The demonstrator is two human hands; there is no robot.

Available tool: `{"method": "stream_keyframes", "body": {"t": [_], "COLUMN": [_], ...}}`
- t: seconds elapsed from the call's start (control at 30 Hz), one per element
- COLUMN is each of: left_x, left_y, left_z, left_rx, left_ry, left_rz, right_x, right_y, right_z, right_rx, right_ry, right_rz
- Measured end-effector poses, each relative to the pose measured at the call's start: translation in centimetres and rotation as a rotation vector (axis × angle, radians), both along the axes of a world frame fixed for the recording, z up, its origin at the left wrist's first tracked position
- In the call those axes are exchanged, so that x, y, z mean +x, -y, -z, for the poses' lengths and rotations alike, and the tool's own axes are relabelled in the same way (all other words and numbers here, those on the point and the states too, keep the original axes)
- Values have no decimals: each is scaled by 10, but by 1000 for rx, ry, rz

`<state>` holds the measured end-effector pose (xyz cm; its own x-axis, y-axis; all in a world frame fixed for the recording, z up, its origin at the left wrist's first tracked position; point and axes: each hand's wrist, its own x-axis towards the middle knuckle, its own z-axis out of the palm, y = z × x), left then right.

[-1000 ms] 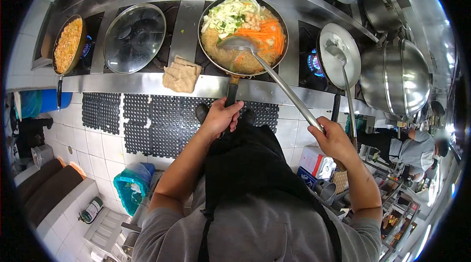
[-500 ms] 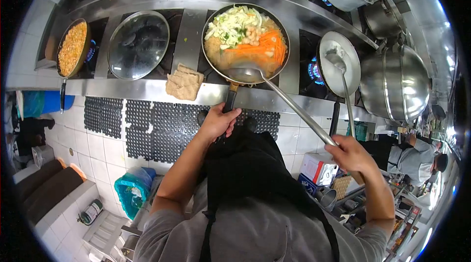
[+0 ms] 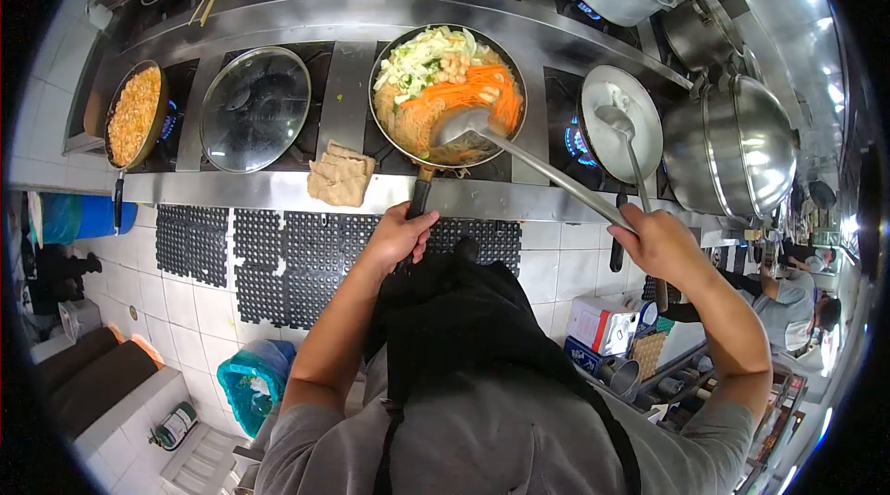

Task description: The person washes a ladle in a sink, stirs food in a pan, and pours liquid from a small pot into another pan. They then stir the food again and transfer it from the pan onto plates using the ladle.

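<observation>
My left hand (image 3: pixel 400 237) is closed around the black handle of a frying pan (image 3: pixel 378 123) on the stove. Cabbage (image 3: pixel 428 59), carrot strips (image 3: pixel 477 85), small pale pinkish pieces (image 3: pixel 453 68) and noodles (image 3: pixel 405 124) fill the pan. In my right hand (image 3: pixel 656 242) is the shaft of a long metal ladle (image 3: pixel 556 175). Its bowl rests in the near part of the pan, among the noodles, partly covering them. A folded beige cloth (image 3: pixel 340 174) lies on the stove edge, left of the pan handle.
A pan of orange-coloured rice-like food (image 3: pixel 135 113) and a glass lid (image 3: pixel 257 108) are to the left. On the right, a white pan (image 3: pixel 640 147) holding another ladle (image 3: pixel 617 120) sits over a lit burner, beside large metal bowls (image 3: pixel 732 150). Another person (image 3: pixel 793 310) stands far right.
The ladle bowl has moved from the pan's near rim deeper into the noodles. My right hand has moved up toward the stove, and the camera view has shifted slightly.
</observation>
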<state>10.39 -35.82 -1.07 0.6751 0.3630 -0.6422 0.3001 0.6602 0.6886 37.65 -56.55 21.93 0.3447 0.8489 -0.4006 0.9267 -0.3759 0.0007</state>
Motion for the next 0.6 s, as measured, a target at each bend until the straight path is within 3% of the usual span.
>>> {"method": "stream_keyframes", "body": {"t": [0.17, 0.23, 0.33, 0.43, 0.53, 0.6], "left_x": [2, 2, 3, 4, 4, 4], "left_y": [-1, -1, 1, 2, 1, 1], "left_z": [0, 2, 3, 1, 7, 8], "left_rx": [-3, 1, -12, -6, -28, -24], "left_ry": [6, -9, -12, 1, -2, -4], "left_rz": [-14, -16, -21, -19, -14, -4], "right_x": [4, 3, 21, 27, 25, 16], "right_y": [2, 0, 1, 7, 22, 14], "right_z": [-66, -73, -28, -35, -44, -28], "right_rx": [-47, -135, -42, 65, 126, 202], "right_ry": [-5, 178, 124, 6, -233, -231], "right_rz": [-20, -31, -27, -14, 281, 297]}}
